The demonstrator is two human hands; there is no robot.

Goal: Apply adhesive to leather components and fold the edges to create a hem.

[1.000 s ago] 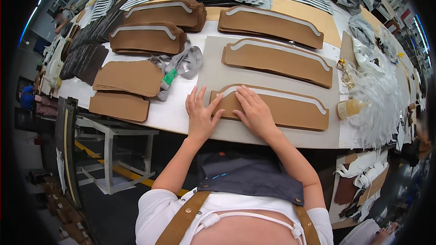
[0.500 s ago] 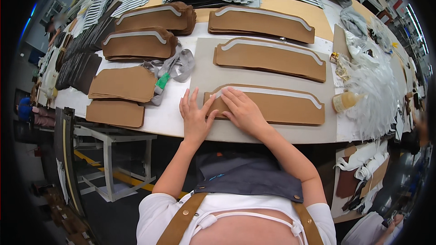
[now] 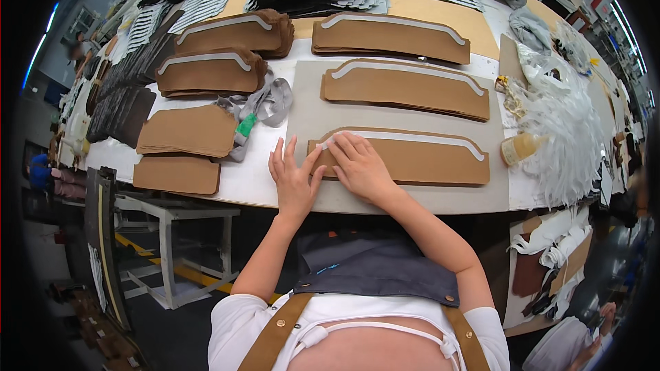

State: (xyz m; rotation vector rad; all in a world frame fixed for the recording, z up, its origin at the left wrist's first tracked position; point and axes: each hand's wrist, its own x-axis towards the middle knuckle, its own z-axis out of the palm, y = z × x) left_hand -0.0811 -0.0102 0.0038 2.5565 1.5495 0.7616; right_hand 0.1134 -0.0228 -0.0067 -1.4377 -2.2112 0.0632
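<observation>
Nearest me on the grey board (image 3: 454, 196) lies a long brown panel (image 3: 426, 163), with a white strip (image 3: 440, 140) running along its curved upper edge. My right hand (image 3: 361, 168) rests palm down over the panel's left part, its fingertips on the strip's left end. Beside it, my left hand (image 3: 294, 173) has its fingers spread, the thumb and forefinger at the panel's left end and the other fingers over the board's left edge. Neither hand holds anything up. What lies beneath the right fingers is hidden.
Two stacks of long brown panels (image 3: 405, 89) with white strips lie beyond. Stacks of shorter brown pieces (image 3: 185, 130) sit at left, beside a grey ribbon (image 3: 277, 102) with a green piece. To the right are a yellowish bottle (image 3: 520, 148) and a heap of white strips (image 3: 567, 137).
My right hand has slid very slightly left along the strip. The left hand stays at the panel's left end, and the whole view has shifted a little.
</observation>
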